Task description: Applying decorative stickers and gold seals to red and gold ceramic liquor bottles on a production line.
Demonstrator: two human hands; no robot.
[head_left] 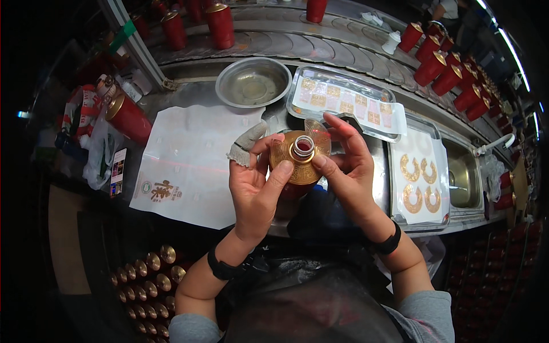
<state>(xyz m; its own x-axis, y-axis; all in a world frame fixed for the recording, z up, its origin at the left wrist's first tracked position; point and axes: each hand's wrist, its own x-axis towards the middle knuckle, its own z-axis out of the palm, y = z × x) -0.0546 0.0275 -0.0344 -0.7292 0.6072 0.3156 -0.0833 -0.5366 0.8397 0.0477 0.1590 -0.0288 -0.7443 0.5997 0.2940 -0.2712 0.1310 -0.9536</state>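
Observation:
My left hand (251,194) and my right hand (355,180) pinch a C-shaped gold patterned decal (280,153) around the neck of a red bottle (296,192). Both thumbs press on its near side, below the bare round bottle mouth (303,145). The decal's two ends stand up away from the bottle at the far side. A grey fabric finger sleeve (247,143) covers part of my left fingers. The bottle is upright at the counter's front edge, its lower body hidden by my hands and dark cloth.
White sheet (186,154) lies left, beside a phone (118,171). Beyond are a metal basin (253,82) and a tray (343,86) of small decals. More C-shaped decals (412,198) lie right, near a sink (464,182). Red bottles (221,27) stand on the conveyor (286,48) behind.

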